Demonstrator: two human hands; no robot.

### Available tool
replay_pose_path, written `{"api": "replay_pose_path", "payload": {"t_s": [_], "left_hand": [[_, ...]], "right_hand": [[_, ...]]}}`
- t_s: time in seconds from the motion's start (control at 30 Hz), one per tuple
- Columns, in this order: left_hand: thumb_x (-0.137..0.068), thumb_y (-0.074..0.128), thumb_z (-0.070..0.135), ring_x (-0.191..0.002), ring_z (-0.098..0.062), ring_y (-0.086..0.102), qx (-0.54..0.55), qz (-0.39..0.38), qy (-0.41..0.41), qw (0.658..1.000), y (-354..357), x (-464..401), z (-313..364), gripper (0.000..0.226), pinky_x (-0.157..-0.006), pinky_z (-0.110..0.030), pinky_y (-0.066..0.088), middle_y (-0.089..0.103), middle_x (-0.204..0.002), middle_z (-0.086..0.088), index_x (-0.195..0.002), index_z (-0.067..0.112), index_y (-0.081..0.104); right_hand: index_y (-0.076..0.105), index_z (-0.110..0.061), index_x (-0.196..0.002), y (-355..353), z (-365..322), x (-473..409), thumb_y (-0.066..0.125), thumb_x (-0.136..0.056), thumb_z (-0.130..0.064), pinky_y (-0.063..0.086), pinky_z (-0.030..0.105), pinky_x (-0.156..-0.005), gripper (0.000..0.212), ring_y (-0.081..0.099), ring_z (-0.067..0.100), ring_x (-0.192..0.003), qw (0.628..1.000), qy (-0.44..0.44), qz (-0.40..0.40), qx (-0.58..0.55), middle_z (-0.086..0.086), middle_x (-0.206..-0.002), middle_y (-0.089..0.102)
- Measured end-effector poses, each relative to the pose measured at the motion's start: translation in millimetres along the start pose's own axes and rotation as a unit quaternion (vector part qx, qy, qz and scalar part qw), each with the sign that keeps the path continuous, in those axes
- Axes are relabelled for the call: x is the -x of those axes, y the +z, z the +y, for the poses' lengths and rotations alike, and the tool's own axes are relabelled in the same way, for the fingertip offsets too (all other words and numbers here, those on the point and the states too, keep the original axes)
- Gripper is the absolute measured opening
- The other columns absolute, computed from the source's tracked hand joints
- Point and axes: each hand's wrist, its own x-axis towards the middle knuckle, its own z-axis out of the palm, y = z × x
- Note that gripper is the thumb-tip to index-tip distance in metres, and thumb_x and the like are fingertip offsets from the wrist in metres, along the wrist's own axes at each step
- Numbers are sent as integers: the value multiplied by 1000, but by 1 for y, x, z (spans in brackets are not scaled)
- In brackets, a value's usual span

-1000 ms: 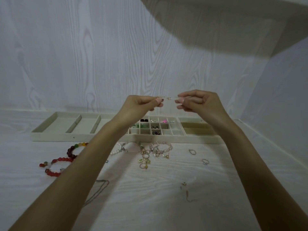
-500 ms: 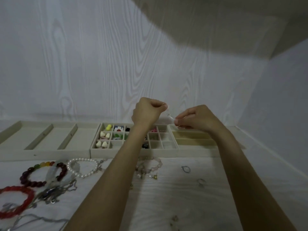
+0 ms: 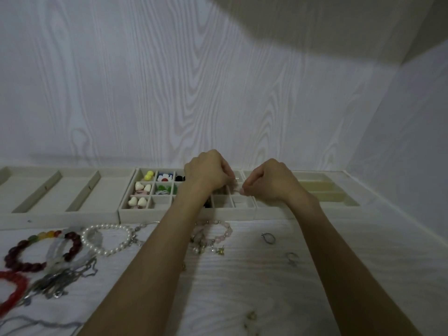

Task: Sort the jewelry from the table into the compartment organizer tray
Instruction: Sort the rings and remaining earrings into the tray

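Observation:
My left hand (image 3: 208, 172) and my right hand (image 3: 269, 181) hover over the small-grid part of the beige organizer tray (image 3: 186, 213). Both pinch a tiny thin piece of jewelry (image 3: 236, 179) between their fingertips; its shape is too small to tell. Several grid cells hold colourful earrings: yellow ones (image 3: 149, 175), white hearts (image 3: 137, 202), a flower (image 3: 164, 177). On the table lie a pearl bracelet (image 3: 106, 238), a pink bead bracelet (image 3: 218, 235), a dark red bead bracelet (image 3: 36, 251) and two rings (image 3: 268, 238).
Long open compartments (image 3: 55, 190) form the tray's left part, and narrow slots (image 3: 322, 192) its right part. A red bracelet (image 3: 12, 294) and tangled chains (image 3: 58, 280) lie at the left edge. Small gold pieces (image 3: 251, 316) sit near the front. Walls close the back and right.
Both hands have come down from chest height to just above the grid cells, still pinching the small piece. The view has shifted closer and to the left.

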Motion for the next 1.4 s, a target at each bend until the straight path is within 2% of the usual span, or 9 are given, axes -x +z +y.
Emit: {"api": "replay_pose_path", "payload": {"t_s": [0.27,0.4,0.5,0.73,0.87,1.0,1.13,1.3,1.4], "left_hand": [[-86,67,32,-101,-21,61,-94,-49,20,994,-5,-2,5,22,-75,-27,39,68,-113,2,-108,31,71],[-89,64,29,-102,-22,60,-117,-49,27,992,3,-3,4,22,-75,-28,36,67,-112,0,-110,30,69],[-89,64,30,-103,-21,60,-119,-41,33,992,8,-4,4,20,-75,-28,37,67,-111,0,-108,28,69],[-82,73,30,-96,-18,62,-97,15,48,994,8,-6,3,12,-72,-28,38,70,-101,2,-94,27,74],[-85,69,34,-102,-19,60,-121,-15,61,991,14,-6,3,17,-73,-29,38,69,-106,3,-99,27,72],[-82,72,33,-96,-19,62,-113,16,61,992,17,-5,4,15,-71,-28,39,71,-100,2,-94,24,73],[-89,63,35,-97,-20,63,-100,18,53,993,6,-3,8,22,-73,-29,40,70,-106,0,-106,22,70],[-88,60,45,-96,-19,63,-81,-19,70,994,-21,23,22,28,-75,-29,41,69,-107,3,-106,26,70],[-87,60,45,-96,-17,63,-119,-75,106,984,-32,53,21,23,-75,-28,43,68,-107,6,-102,30,70]], "right_hand": [[77,-24,-86,4,-11,2,71,-81,-23,35,18,-49,7,55,8,-66,996,-17,18,89,-6,-79,68],[76,-22,-93,1,-14,2,64,-84,-16,46,24,-63,16,63,15,-80,991,-18,-17,132,-1,-94,72],[74,-27,-100,-4,-14,4,59,-88,-15,46,26,-73,23,63,17,-95,992,-23,-16,127,-3,-112,68],[73,-29,-99,-9,-16,6,49,-91,-6,46,27,-76,34,61,21,-102,990,-25,-40,131,2,-127,61],[73,-29,-97,-11,-15,7,48,-90,-3,49,30,-83,37,61,21,-103,991,-16,-57,121,3,-128,60],[73,-27,-97,-18,-15,9,52,-87,-5,49,34,-91,32,60,21,-106,993,-11,-63,97,4,-128,60],[73,-27,-97,-32,-17,12,55,-88,-7,48,38,-96,28,59,21,-108,995,-13,-64,74,5,-129,59],[72,-27,-97,-41,-26,34,58,-89,-16,50,35,-93,20,62,17,-99,996,-42,-66,48,1,-116,66],[69,-32,-79,-47,-27,60,57,-88,-16,49,32,-89,22,61,15,-93,990,-67,-100,70,-4,-101,67]]}}
